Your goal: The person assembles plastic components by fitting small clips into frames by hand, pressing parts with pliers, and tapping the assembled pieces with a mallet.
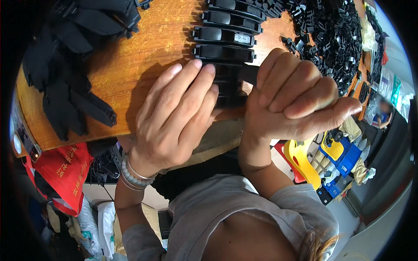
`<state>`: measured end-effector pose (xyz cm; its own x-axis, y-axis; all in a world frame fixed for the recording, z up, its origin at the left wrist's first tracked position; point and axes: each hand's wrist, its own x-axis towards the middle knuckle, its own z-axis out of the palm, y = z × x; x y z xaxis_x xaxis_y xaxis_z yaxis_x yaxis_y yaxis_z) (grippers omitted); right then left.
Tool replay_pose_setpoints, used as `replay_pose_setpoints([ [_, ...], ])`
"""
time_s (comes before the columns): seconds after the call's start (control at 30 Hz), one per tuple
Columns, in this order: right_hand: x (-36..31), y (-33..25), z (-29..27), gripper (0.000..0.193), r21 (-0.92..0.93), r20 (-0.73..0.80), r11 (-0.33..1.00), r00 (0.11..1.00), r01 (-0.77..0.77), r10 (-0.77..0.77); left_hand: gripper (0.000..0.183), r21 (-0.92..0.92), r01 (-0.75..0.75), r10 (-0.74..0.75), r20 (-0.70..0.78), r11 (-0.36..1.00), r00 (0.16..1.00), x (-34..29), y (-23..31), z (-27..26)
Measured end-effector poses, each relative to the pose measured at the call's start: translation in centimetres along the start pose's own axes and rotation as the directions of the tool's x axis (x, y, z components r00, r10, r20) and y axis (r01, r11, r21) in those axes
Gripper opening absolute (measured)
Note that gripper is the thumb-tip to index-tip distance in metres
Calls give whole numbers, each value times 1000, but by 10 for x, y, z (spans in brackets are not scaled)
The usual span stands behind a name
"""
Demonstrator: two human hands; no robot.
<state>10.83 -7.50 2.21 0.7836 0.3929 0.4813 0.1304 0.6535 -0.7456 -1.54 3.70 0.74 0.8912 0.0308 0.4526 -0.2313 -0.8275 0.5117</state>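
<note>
A row of curved black plastic parts (pixel 224 53) runs up the table, with its nearest pieces (pixel 227 82) between my hands. My left hand (pixel 174 111) lies with its fingers stretched over the left ends of these near pieces, fingertips touching them. On the other side, my right hand (pixel 298 89) is closed with curled fingers, its thumb sticking out to the right. A flat black bit (pixel 248 74) shows beside the curled fingers; whether they grip it I cannot tell. The inside of that fist is hidden.
A heap of small black clips (pixel 326 37) covers the table's far right. Longer black parts (pixel 65 65) are piled at the left. The wooden table's (pixel 117 78) near edge is close to my body. Beyond it are a red bag (pixel 65 178) and a yellow chair (pixel 300 161).
</note>
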Motion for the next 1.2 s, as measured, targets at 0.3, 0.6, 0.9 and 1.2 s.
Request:
replay_pose_setpoints([
  [0.3,-5,-3,3,73,-201,116,979,993,3,20,14,65,-30,33,-52,997,998,9,-1,0],
  [0.6,13,4,0,71,-143,12,989,1000,23,-21,30,23,-4,2,61,1000,998,17,-3,0],
  [0.9,14,4,13,67,-167,-74,984,995,57,-70,50,-29,68,-63,143,997,988,18,0,-8],
  [1.2,27,18,12,72,-219,-216,975,976,-26,-23,62,30,36,-41,191,999,981,25,-8,-4],
])
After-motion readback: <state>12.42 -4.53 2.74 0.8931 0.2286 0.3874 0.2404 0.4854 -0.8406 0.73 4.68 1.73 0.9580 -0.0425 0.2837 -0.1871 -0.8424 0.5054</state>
